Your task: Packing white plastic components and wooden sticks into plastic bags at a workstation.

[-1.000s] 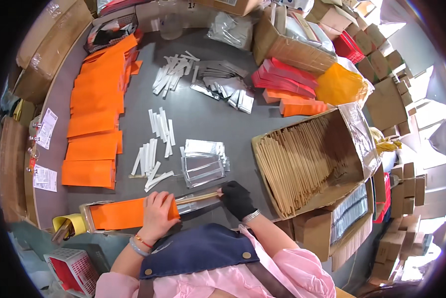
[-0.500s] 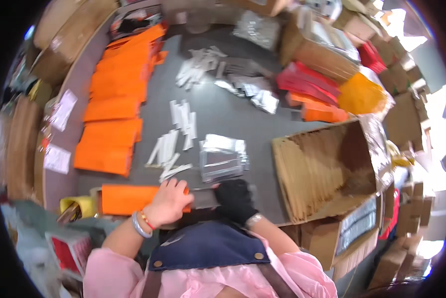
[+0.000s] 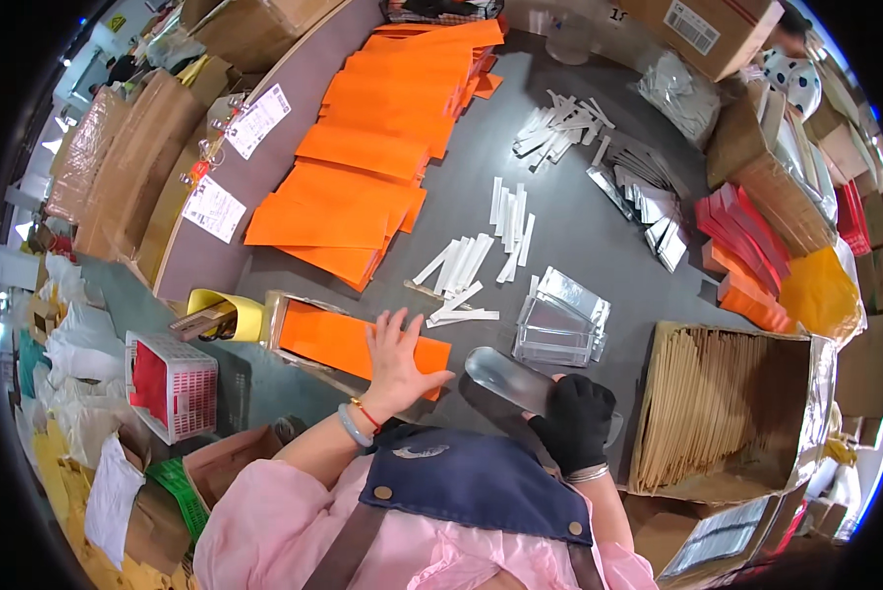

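My left hand (image 3: 394,366) is bare, its fingers spread over a long orange sheet (image 3: 328,337) close to my body. The far end of that sheet lies in a narrow open cardboard box (image 3: 276,320). In a black fingerless glove, my right hand (image 3: 574,423) is closed on a long, clear, round-ended plastic piece (image 3: 505,379). The piece points left toward the orange sheet, apart from it. Beyond my right hand lies a stack of clear flat plastic packets (image 3: 556,329). White strips (image 3: 461,265) lie loose on the grey table (image 3: 363,300) past my left hand.
Overlapping orange sheets (image 3: 363,147) run along the left side wall. Silvery packets (image 3: 648,192) and red envelopes (image 3: 741,231) are at the far right. A cardboard box of tan envelopes (image 3: 702,413) stands right of my right hand. A yellow container (image 3: 227,313) sits at the left edge.
The view has shifted, so the table appears tilted and farther right. My left hand has spread from a curled grip on the orange sheet. The clear piece in my right hand shows plainly now.
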`<state>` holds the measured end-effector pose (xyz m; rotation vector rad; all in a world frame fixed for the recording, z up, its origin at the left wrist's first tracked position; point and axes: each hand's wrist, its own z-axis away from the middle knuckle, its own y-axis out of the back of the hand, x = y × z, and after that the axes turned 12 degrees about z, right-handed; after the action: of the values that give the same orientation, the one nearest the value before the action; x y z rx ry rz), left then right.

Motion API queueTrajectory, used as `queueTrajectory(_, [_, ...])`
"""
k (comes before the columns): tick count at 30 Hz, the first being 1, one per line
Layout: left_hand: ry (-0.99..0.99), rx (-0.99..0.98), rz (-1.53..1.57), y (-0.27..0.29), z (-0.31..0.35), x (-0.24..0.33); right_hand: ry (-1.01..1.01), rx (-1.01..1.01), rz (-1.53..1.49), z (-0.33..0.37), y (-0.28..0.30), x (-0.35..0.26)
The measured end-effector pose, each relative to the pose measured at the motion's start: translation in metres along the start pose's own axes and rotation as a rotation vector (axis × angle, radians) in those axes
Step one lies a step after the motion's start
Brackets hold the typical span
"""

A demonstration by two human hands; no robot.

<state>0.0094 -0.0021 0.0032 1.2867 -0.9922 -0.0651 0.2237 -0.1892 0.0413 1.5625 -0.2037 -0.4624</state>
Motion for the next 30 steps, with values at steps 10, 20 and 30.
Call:
queueTrajectory(10, [0.075, -0.093, 0.189, 0.001, -0.002, -0.006, 0.212, -0.12, -0.137, -0.021, -0.023, -0.031])
queueTrajectory(20, [-0.233, -0.254, -0.004, -0.024, -0.081, -0.006, -0.02, 0.148, -0.184, -0.007, -0.01, 0.014])
queueTrajectory(30, [-0.279, -0.186, 0.166, -0.032, -0.107, 0.023, -0.867, 0.42, -0.023, 0.121, 0.005, 0.178])
